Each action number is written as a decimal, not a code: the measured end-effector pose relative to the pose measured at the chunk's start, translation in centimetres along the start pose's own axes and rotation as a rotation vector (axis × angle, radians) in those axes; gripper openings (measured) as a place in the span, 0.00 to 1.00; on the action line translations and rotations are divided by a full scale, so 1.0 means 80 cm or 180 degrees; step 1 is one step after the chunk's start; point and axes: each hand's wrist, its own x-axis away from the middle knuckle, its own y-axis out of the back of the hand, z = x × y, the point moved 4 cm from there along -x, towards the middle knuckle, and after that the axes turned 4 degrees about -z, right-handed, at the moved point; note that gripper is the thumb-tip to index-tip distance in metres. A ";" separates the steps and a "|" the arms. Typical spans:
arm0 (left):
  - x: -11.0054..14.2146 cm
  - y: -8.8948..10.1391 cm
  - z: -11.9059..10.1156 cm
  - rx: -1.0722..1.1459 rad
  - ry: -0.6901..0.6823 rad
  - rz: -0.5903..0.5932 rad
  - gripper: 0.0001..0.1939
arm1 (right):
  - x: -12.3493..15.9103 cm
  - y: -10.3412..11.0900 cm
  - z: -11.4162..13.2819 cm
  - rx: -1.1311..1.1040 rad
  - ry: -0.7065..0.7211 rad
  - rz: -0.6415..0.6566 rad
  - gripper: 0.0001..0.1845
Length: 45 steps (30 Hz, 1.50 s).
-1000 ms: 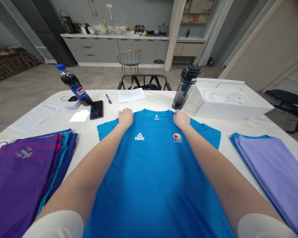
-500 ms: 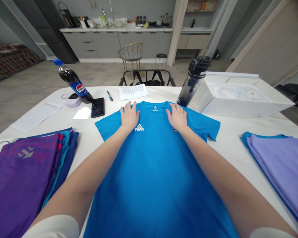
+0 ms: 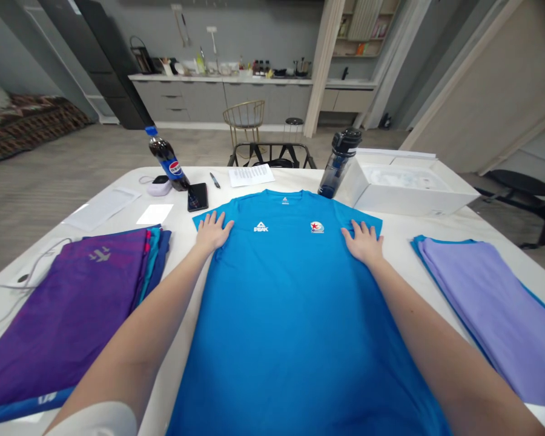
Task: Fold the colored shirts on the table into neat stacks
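Note:
A blue T-shirt (image 3: 290, 303) lies spread face up on the white table, its collar at the far side and its lower part running out of view toward me. It bears a white PEAK logo and a red-and-white badge on the chest. My left hand (image 3: 213, 232) rests flat with fingers apart on the left sleeve. On the right sleeve lies my right hand (image 3: 364, 242), palm down and fingers spread. Neither hand grips the cloth.
Left of the shirt is a stack of folded purple and blue clothes (image 3: 95, 290); on the right, folded lilac clothes (image 3: 485, 297). Beyond stand a cola bottle (image 3: 169, 160), a phone (image 3: 197, 197), a pen (image 3: 215, 180), paper sheets (image 3: 252, 175), a dark water bottle (image 3: 338, 165) and a white box (image 3: 399, 197).
Both hands have slid outward from beside the collar to the sleeves, uncovering the chest badge. The sleeves now lie flatter. The camera view has shifted slightly.

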 end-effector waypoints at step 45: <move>0.471 0.010 -0.151 0.0077 -0.3098 0.0467 0.38 | 0.435 0.062 0.013 -0.0422 0.2853 0.0884 0.39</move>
